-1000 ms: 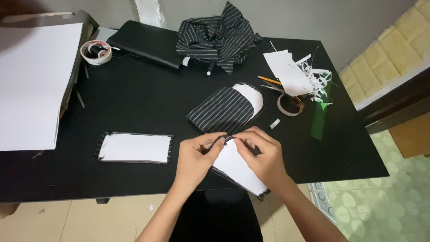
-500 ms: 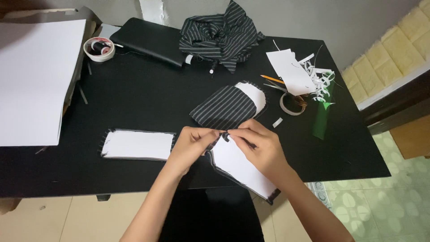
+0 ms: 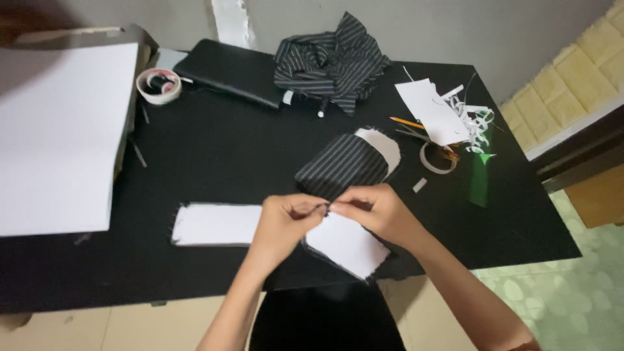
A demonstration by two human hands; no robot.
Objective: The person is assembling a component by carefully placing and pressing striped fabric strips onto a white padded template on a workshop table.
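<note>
Both hands meet at the near edge of the black table [image 3: 214,156], fingertips pinched together. Left hand [image 3: 284,224] is curled nearly closed, thumb and forefinger nipping the top edge of a white-faced fabric piece [image 3: 348,244]. Right hand [image 3: 377,211] is likewise closed to a pinch on the same edge, touching the left. What, if anything, lies between the fingertips besides the fabric is too small to tell.

The fabric piece lies at the table's 6 o'clock, its lower corner overhanging the edge. A second white-faced piece with dark frayed border [image 3: 214,224] lies flat just at 9 o'clock of the hands.

Containers: none proper. A tape roll [image 3: 158,86] at 10 o'clock has a small dark object inside its ring; another tape ring [image 3: 437,158] sits at 2 o'clock.

Surroundings: folded striped piece with white lining [image 3: 351,162] just beyond the hands at 12; crumpled striped cloth [image 3: 331,62] at the far edge; black flat case [image 3: 227,71] beside it; paper scraps [image 3: 448,114] at 2 o'clock; large white sheet [image 3: 55,136] at 9–10 o'clock.
</note>
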